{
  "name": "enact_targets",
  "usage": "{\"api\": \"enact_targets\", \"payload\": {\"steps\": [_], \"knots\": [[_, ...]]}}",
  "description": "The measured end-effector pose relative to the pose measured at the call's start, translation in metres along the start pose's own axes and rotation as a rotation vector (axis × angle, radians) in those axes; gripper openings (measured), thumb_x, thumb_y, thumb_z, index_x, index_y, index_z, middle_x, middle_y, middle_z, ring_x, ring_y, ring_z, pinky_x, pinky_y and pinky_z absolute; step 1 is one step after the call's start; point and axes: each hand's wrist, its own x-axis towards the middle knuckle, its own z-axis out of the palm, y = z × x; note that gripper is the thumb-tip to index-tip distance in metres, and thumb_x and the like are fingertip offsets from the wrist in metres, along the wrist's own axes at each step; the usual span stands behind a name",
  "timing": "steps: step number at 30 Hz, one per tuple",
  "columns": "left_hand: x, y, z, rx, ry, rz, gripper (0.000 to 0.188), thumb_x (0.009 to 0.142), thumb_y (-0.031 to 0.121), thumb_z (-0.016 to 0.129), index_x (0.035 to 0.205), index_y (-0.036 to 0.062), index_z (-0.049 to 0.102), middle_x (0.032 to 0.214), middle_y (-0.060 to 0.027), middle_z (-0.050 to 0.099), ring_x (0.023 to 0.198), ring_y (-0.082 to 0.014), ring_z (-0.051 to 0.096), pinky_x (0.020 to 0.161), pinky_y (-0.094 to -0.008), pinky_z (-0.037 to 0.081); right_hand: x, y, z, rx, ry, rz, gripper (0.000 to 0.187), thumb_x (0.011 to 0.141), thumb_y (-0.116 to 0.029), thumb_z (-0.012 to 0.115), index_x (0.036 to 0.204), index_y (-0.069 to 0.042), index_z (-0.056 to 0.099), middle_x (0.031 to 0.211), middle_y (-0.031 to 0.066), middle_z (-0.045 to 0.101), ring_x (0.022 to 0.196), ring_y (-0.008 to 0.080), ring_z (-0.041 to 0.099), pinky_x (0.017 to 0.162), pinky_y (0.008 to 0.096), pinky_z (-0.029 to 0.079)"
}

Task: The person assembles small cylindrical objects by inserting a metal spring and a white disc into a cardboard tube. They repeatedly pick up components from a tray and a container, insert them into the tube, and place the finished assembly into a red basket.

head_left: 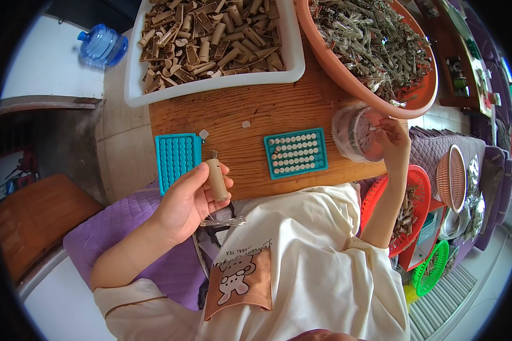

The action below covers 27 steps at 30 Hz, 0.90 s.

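My left hand (183, 202) is closed round a tan tube (217, 181), held upright with a narrower tip at its top. Thin clear strands (224, 220) hang below the tube, by my left palm. At the right, my right hand (393, 139) reaches into the mouth of a round tub (365, 133) lined with clear plastic. Its fingertips are pinched together by a pale speck too small to name. Between my hands lies a teal tray (324, 149) with rows of small white round pieces. Another teal tray (174, 162), with bare round hollows, lies left of the tube.
A white bin (213, 82) of brown tube pieces stands at the far left of the wooden table (233, 116). An orange basin (318, 42) of clear-wrapped dried bundles is at far right. Small white bits lie mid-table. Red basket (420, 213) and green basket (438, 267) sit beside me.
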Motion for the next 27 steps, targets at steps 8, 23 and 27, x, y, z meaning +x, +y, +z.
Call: {"api": "enact_targets", "payload": {"steps": [8,23,27], "knots": [[-0.003,0.0,0.008,0.027,-0.052,-0.042,0.035,0.09,0.032,0.037,0.108,0.005,0.047,0.09,-0.0063,0.055,0.081,-0.0133,0.053,0.075,-0.0283,0.044,-0.043,-0.055,0.055,0.275,-0.176,-0.142,0.012,0.074,0.007,0.054,0.084,0.001,0.056,0.079,0.0058,0.06,0.072,0.0091,0.055,0.064,0.0199,0.045],[-0.007,-0.009,0.004,0.091,-0.112,-0.059,0.036,0.091,0.032,0.031,0.106,0.0043,0.048,0.093,-0.0065,0.056,0.083,-0.0115,0.053,0.077,-0.0271,0.042,-0.082,-0.104,0.155,0.195,-0.476,-0.64,0.017,0.068,0.013,0.058,0.076,0.001,0.049,0.071,0.011,0.058,0.075,0.0229,0.063,0.06,0.0254,0.051],[-0.01,-0.006,0.008,0.035,-0.098,-0.088,0.035,0.091,0.032,0.032,0.104,0.0035,0.048,0.093,-0.007,0.057,0.084,-0.0111,0.053,0.077,-0.0259,0.042,-0.083,-0.103,0.157,0.211,-0.469,-0.656,0.018,0.068,0.014,0.057,0.077,0.002,0.049,0.071,0.011,0.058,0.072,0.0226,0.063,0.059,0.0264,0.051]]}}
